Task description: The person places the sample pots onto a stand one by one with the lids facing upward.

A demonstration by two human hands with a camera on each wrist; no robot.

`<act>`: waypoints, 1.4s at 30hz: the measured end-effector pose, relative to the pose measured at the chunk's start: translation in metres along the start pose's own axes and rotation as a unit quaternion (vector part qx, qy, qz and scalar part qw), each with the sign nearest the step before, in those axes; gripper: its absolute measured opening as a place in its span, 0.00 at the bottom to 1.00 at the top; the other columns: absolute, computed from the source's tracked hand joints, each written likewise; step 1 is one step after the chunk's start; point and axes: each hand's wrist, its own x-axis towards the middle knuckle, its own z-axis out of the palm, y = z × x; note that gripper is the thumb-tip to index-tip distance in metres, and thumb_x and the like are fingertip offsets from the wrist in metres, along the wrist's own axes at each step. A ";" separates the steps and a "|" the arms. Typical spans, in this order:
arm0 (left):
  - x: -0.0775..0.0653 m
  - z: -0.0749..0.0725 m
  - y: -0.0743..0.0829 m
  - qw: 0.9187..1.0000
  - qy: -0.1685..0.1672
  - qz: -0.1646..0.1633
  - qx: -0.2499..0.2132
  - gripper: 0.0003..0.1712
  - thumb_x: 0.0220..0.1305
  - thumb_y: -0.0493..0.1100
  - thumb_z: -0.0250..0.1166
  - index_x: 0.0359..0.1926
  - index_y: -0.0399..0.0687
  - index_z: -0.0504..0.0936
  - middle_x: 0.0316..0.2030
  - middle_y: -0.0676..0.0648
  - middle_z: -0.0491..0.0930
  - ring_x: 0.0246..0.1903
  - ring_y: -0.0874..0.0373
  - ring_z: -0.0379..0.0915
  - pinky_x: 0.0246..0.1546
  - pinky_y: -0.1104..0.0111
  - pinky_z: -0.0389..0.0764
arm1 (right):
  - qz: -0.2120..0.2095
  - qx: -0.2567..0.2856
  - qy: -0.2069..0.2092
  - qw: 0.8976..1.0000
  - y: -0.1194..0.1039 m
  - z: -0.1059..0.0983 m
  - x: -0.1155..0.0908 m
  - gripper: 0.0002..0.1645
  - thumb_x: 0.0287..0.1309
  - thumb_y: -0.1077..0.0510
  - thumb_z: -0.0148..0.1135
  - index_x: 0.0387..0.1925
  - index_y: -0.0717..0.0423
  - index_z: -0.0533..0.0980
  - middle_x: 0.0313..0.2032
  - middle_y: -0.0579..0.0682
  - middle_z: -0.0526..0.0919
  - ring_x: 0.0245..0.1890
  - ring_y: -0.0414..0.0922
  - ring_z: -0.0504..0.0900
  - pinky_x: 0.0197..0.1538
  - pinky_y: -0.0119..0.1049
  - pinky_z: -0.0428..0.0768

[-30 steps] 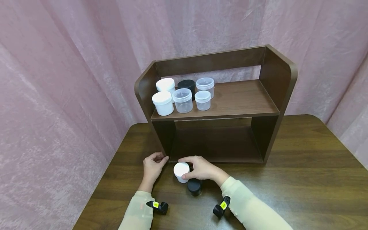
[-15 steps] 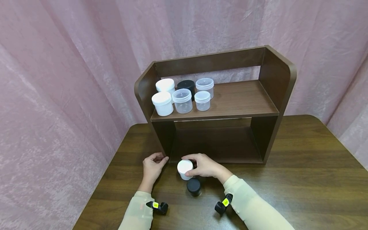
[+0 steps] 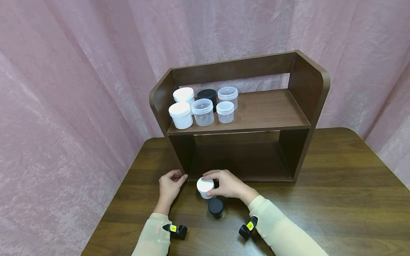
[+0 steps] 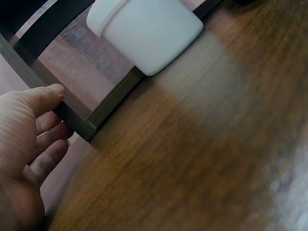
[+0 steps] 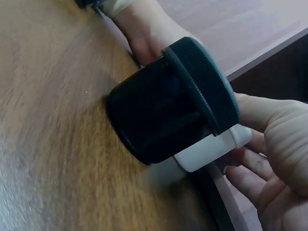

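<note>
A small white lidded jar (image 3: 205, 187) stands on the table in front of the shelf unit. My right hand (image 3: 226, 184) grips it from the right, thumb on the near side and fingers on the far side. Just nearer to me is a black lidded jar (image 3: 216, 208), which covers much of the white jar (image 5: 207, 151) in the right wrist view. My left hand (image 3: 170, 185) rests loosely curled at the lower left front corner of the brown shelf unit (image 3: 238, 128). In the left wrist view its thumb (image 4: 50, 95) lies at the side panel's edge.
On the upper board, at the left, stand several jars: white ones (image 3: 181, 117), a black one (image 3: 208, 96) and translucent ones (image 3: 205, 115). The wooden table (image 3: 336, 199) extends to both sides, with a pink curtain (image 3: 80, 89) behind.
My right hand has shifted slightly right and away from me with the white jar, widening its distance from the left hand. The left hand and the black jar stay put.
</note>
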 end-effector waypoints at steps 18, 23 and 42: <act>0.001 -0.001 -0.001 1.000 -0.002 0.000 -0.002 0.07 0.51 0.37 0.75 0.31 0.42 0.85 0.29 0.46 0.84 0.32 0.55 0.81 0.33 0.74 0.82 | -0.043 0.051 0.052 0.996 -0.006 -0.015 -0.003 0.25 0.46 0.47 0.76 0.48 0.48 0.83 0.53 0.46 0.81 0.56 0.42 0.76 0.55 0.41 0.76; 0.001 0.000 -0.002 1.000 0.004 0.004 -0.002 0.07 0.50 0.36 0.75 0.31 0.41 0.85 0.29 0.46 0.84 0.32 0.55 0.81 0.32 0.74 0.82 | -0.049 0.085 0.056 0.994 -0.011 -0.020 -0.004 0.25 0.47 0.48 0.75 0.48 0.50 0.83 0.52 0.46 0.81 0.54 0.43 0.78 0.52 0.39 0.78; -0.001 0.000 0.003 1.000 0.002 -0.003 -0.001 0.07 0.50 0.36 0.75 0.29 0.42 0.84 0.27 0.47 0.83 0.30 0.56 0.81 0.31 0.74 0.82 | -0.113 0.104 0.101 0.983 -0.040 -0.046 -0.017 0.19 0.45 0.58 0.77 0.43 0.55 0.85 0.48 0.49 0.83 0.49 0.46 0.80 0.45 0.42 0.82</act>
